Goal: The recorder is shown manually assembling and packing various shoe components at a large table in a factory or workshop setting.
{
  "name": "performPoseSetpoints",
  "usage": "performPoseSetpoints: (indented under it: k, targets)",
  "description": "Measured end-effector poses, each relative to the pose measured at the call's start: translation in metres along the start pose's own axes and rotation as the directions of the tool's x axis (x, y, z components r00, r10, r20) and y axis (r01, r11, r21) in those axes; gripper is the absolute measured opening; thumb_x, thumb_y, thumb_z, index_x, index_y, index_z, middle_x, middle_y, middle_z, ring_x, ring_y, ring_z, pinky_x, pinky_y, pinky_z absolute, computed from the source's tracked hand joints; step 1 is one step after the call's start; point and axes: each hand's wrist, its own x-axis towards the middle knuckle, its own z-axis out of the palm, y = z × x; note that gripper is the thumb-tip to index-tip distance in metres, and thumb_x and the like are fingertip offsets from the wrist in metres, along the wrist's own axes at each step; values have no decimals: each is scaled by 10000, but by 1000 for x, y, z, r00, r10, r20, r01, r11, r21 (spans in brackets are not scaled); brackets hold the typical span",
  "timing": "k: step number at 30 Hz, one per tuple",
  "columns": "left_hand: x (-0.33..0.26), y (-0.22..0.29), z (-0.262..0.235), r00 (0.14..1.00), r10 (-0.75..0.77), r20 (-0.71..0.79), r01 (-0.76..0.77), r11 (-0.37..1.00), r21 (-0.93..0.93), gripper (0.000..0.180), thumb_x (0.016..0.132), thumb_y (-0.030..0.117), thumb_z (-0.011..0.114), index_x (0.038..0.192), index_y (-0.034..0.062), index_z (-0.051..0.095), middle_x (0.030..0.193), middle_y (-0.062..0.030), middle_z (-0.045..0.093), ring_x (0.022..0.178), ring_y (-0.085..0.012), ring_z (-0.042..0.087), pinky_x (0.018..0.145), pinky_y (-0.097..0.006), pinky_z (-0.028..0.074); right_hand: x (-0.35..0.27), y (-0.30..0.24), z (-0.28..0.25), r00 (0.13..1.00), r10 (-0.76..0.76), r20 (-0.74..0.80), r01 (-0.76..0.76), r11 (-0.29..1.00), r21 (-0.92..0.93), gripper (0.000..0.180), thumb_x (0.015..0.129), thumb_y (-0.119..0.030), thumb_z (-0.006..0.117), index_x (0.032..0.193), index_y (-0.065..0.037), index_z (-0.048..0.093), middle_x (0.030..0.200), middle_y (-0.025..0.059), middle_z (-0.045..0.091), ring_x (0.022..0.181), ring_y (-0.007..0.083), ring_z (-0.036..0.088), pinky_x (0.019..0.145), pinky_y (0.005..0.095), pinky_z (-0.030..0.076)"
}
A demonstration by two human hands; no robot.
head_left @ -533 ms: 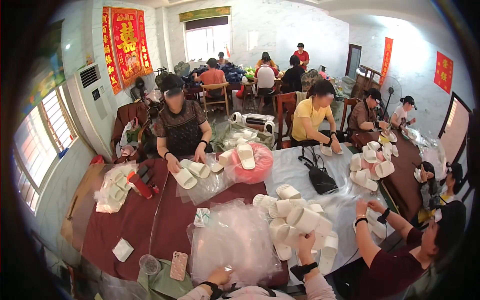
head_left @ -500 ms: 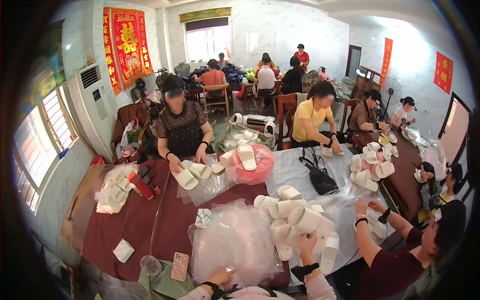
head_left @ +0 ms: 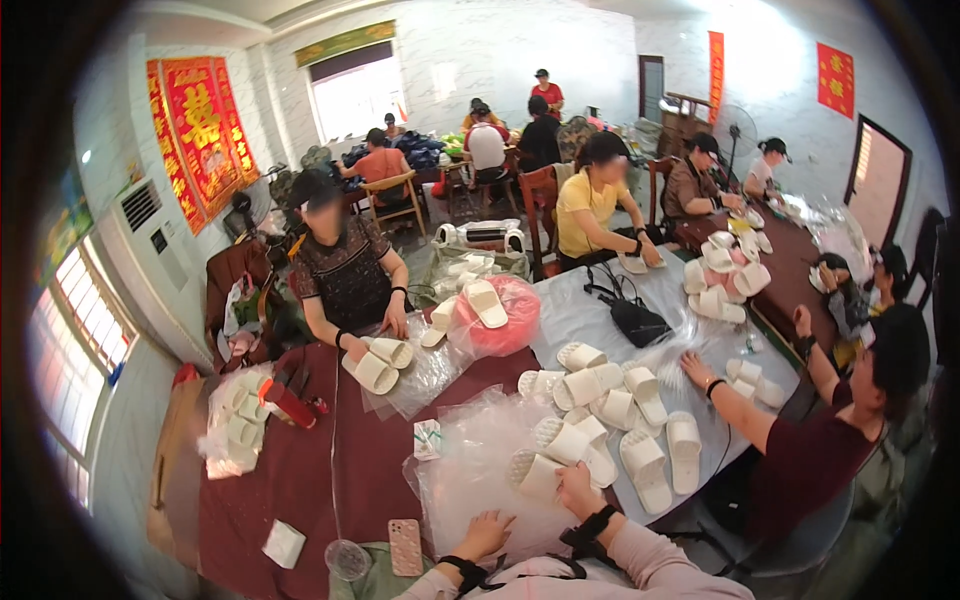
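Observation:
My right hand (head_left: 577, 492) is closed on the edge of a cream slide slipper (head_left: 536, 477), held low over the right side of the clear plastic bags (head_left: 462, 478). My left hand (head_left: 487, 533) lies open on the near part of those bags, with nothing in it. Right beside the held slipper, more cream slippers (head_left: 590, 386) lie in a loose heap, some overlapping. Two others, one of them a single slipper (head_left: 684, 452), rest sole down to the right of my right hand.
Near my left arm are a phone (head_left: 404, 547), a clear plastic cup (head_left: 347, 560) and a white packet (head_left: 284, 544). A red bottle (head_left: 288, 403) lies farther left. Across the table a co-worker (head_left: 350, 275) handles slippers; another person's arm (head_left: 735, 408) reaches in from the right.
My right hand has brought a slipper left and down from the heap toward the bags. My left hand's fingers have spread out over the bags. The whole view has turned to the right.

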Motion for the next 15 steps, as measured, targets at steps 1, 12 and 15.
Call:
performPoseSetpoints:
  k: [1,12,15]
  targets:
    - [1,0,-6,997,-75,27,72,991,109,449,807,295,553,1248,269,471,1258,-164,444,1136,-371,424,881,-521,379,7,11,3,996,26,-80,-22,998,51,402,731,93,526,1082,-65,409,1022,118,496,900,268,537,713,382,485]
    - [-25,-43,35,992,22,125,-46,980,195,573,809,354,551,1338,349,331,1389,-209,244,1223,-455,286,937,-563,316,37,65,-22,958,244,154,-287,863,416,275,811,-13,437,1077,27,382,970,176,502,884,291,548,768,407,475]
    - [-28,-54,45,996,62,65,-76,971,226,587,807,373,550,1347,329,324,1390,-208,244,1225,-453,283,953,-563,295,24,58,-27,968,108,225,-85,990,-111,327,787,-61,477,1110,-43,424,896,104,566,778,286,576,724,414,472]
